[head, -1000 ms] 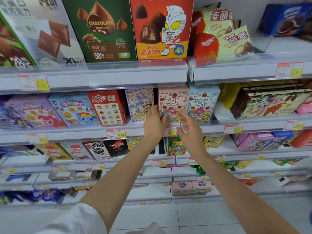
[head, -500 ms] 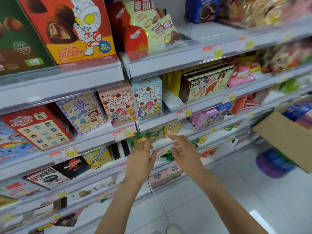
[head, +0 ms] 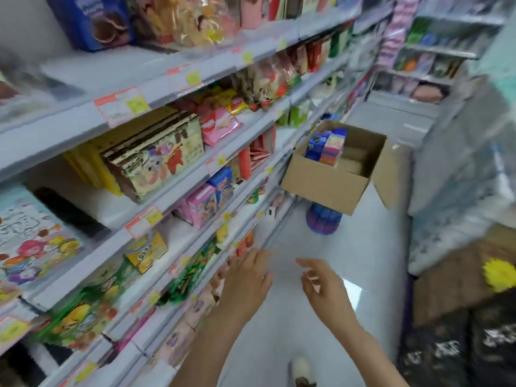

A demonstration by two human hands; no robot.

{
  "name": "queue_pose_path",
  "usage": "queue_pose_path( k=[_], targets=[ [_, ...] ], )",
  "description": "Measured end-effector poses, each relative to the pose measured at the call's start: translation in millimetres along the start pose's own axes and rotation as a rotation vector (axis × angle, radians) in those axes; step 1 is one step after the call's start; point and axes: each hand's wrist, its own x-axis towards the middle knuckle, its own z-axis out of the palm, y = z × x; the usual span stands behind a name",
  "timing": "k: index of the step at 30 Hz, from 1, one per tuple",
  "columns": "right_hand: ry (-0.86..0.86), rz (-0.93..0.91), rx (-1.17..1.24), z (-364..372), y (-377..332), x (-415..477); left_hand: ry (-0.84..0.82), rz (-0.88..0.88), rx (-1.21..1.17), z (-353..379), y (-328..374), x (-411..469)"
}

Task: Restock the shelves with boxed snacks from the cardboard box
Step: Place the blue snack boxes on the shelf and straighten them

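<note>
An open cardboard box [head: 324, 185] stands to the right, resting on a purple stool [head: 324, 220]. Inside it, at the far left, stand boxed snacks [head: 325, 145] in blue, pink and yellow. Both hands hang over the white floor, well short of the box. My left hand [head: 245, 280] is empty, fingers loosely spread, close to the lower shelf edge. My right hand [head: 324, 289] is empty too, with relaxed fingers. The shelves [head: 156, 208] on the left carry many snack boxes, including a cartoon-printed cream box [head: 159, 157] and pink boxes [head: 203, 203].
The aisle floor [head: 354, 247] runs between the left shelving and a covered rack [head: 460, 163] on the right. Brown cartons [head: 458, 277] and dark bags [head: 446, 350] sit at the lower right. A shoe [head: 301, 370] shows at the bottom.
The view has swung right from the shelf face toward the aisle and the cardboard box. Both hands left the shelved boxes and dropped, empty, toward the floor area.
</note>
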Motion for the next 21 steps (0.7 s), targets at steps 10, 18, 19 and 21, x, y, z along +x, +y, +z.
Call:
queue_pose_path(
  k=[10, 18, 19, 21],
  targets=[
    [0.201, 0.206, 0.073, -127.7, 131.4, 91.4, -0.169, 0.129, -0.030, 99.2, 100.3, 177.8],
    [0.124, 0.228, 0.043, -203.7, 210.1, 201.0, -0.159, 0.030, -0.057, 160.3, 130.6, 290.8],
    [0.091, 0.228, 0.041, -206.3, 217.3, 216.8, -0.167, 0.013, -0.050, 167.8, 128.9, 301.7],
    [0.022, 0.220, 0.030, -211.6, 229.2, 252.3, -0.192, -0.036, -0.052, 181.4, 125.0, 325.1]
  ],
)
